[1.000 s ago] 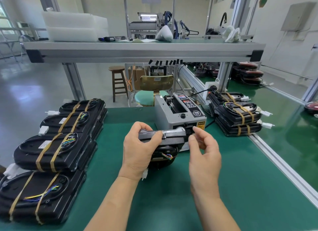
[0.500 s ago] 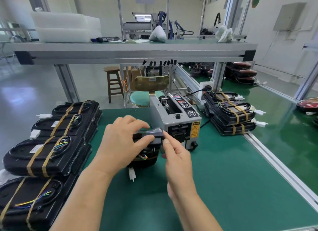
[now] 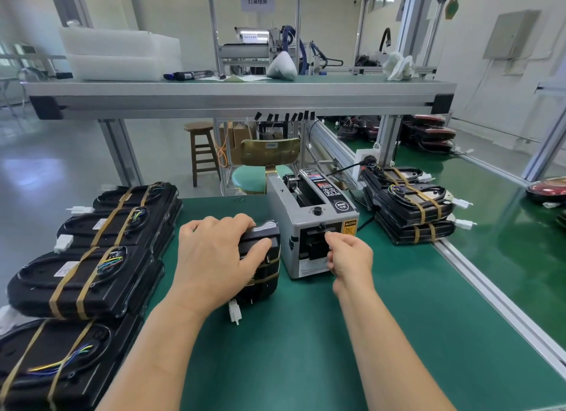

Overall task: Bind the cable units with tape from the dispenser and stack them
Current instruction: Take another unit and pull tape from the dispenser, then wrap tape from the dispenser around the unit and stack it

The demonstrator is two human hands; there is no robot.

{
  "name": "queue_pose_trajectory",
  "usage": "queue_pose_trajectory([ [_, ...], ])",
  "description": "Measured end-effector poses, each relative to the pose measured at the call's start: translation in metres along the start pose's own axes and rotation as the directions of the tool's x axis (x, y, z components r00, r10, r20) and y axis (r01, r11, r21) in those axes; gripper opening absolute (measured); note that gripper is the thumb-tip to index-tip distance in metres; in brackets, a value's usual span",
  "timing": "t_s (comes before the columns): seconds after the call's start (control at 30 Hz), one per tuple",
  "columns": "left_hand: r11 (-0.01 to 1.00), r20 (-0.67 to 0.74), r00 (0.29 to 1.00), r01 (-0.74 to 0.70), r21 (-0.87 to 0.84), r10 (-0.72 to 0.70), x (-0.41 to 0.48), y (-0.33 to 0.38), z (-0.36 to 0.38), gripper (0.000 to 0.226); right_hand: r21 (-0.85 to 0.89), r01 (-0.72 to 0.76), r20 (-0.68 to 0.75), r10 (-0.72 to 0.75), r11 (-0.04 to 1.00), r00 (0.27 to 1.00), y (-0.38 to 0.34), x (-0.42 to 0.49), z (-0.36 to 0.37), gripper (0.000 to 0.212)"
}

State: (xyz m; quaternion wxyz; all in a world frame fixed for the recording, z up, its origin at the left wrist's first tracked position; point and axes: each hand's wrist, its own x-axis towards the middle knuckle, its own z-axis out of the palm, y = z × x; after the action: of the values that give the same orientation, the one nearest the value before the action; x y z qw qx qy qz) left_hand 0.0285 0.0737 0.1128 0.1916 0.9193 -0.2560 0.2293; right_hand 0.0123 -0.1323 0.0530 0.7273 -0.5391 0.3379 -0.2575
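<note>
My left hand [image 3: 214, 257] grips a black cable unit [image 3: 263, 266] standing on edge on the green mat, just left of the grey tape dispenser [image 3: 312, 226]. A brown tape band shows round the unit's lower part, and a white connector [image 3: 234, 314] hangs below it. My right hand [image 3: 346, 254] is at the dispenser's front outlet with fingers curled and the fingertips pinched together at the slot; whether tape is between them I cannot tell.
Taped black units lie in stacks along the left [image 3: 85, 275] and in a pile at the right [image 3: 410, 208] beside the aluminium rail [image 3: 490, 294]. An overhead shelf [image 3: 232, 98] spans the bench. A stool and a chair stand behind the table.
My left hand has set the unit down beside the dispenser. My right hand has left the unit and moved right to the dispenser's outlet.
</note>
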Motion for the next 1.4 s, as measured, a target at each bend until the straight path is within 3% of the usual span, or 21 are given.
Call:
queue_pose_trajectory([
  [0.2, 0.999, 0.008, 1.0, 0.006, -0.033, -0.005, -0.002, -0.002, -0.001, 0.036, 0.009, -0.009, -0.007, 0.009, 1.0, 1.0, 0.002, 0.003, 0.002, 0.009],
  [0.47, 0.999, 0.011, 1.0, 0.001, -0.039, 0.0, -0.001, 0.0, -0.001, 0.033, -0.18, 0.282, -0.02, -0.291, 0.942, 0.957, 0.019, 0.004, 0.001, 0.026],
  [0.67, 0.998, 0.005, 1.0, 0.003, -0.068, -0.002, -0.001, -0.002, -0.002, 0.025, -0.007, 0.193, -0.085, -0.193, 0.981, 0.977, 0.022, 0.004, 0.006, 0.009],
  [0.87, 0.998, 0.058, 0.998, 0.001, -0.07, 0.003, -0.002, 0.001, -0.008, 0.051, 0.068, 0.138, -0.068, -0.133, 0.988, 0.989, 0.018, 0.005, 0.008, 0.008],
  [0.97, 1.0, 0.161, 0.987, -0.017, -0.02, 0.02, -0.002, 0.001, -0.011, 0.062, 0.091, 0.116, -0.044, -0.112, 0.989, 0.993, 0.017, 0.003, 0.005, 0.008],
  [1.13, 0.999, 0.181, 0.983, 0.008, 0.049, -0.016, -0.002, 0.004, -0.01, 0.039, 0.188, 0.108, 0.051, -0.12, 0.976, 0.992, 0.014, -0.022, -0.009, 0.008],
  [1.2, 1.0, 0.15, 0.989, -0.002, -0.008, 0.003, -0.003, 0.003, -0.009, 0.035, 0.229, 0.122, 0.084, -0.144, 0.966, 0.986, 0.01, -0.037, -0.014, 0.01],
  [1.3, 0.987, 0.076, 0.997, -0.015, -0.16, 0.027, -0.007, 0.003, -0.008, 0.051, 0.241, 0.175, 0.116, -0.208, 0.955, 0.971, 0.001, -0.056, -0.017, 0.012],
  [1.4, 0.897, 0.052, 0.997, 0.079, -0.435, -0.062, -0.015, 0.0, -0.007, 0.045, 0.209, 0.289, 0.147, -0.322, 0.934, 0.935, -0.008, -0.072, -0.017, 0.012],
])
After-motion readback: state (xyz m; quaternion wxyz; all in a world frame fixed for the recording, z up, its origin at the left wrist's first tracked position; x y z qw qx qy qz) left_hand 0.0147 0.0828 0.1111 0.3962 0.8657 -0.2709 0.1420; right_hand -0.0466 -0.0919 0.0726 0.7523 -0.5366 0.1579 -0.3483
